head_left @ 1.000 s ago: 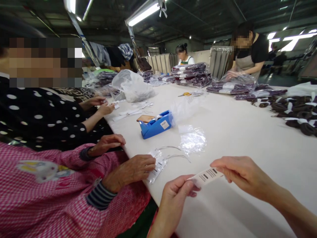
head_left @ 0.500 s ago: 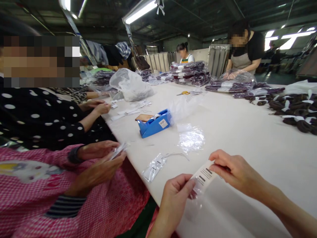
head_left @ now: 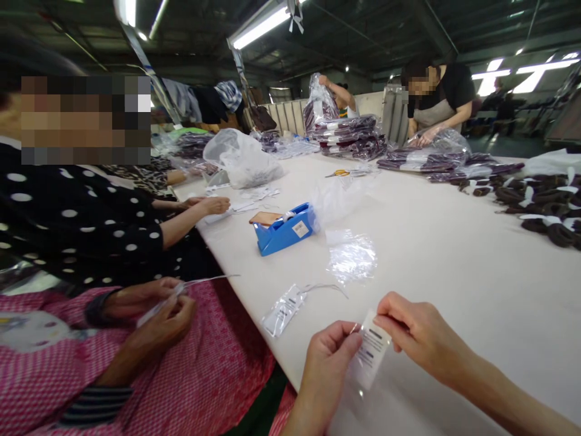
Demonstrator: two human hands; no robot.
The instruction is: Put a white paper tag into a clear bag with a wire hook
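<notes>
A white printed tag (head_left: 373,350) in a clear plastic sleeve is held between my hands above the table's near edge. My left hand (head_left: 333,357) pinches the sleeve's left side with thumb and fingers. The fingers of my right hand (head_left: 415,330) are closed on the tag's upper right corner. Another bagged tag (head_left: 285,310) with a thin string lies on the table to the left. Beyond it are a pile of clear sleeves (head_left: 351,255) and a blue tape dispenser (head_left: 285,230).
On the white table (head_left: 454,260) are yellow scissors (head_left: 340,173), a phone-like brown object (head_left: 264,218), a plastic bag (head_left: 245,163), bagged dark bundles (head_left: 349,136) and dark coils (head_left: 554,200). Co-workers' hands (head_left: 158,321) work close at the left.
The tag in my hands has turned more upright and sits deeper in its sleeve. The nearest co-worker's hands have moved left and down. At the back, a person has lifted a bagged bundle.
</notes>
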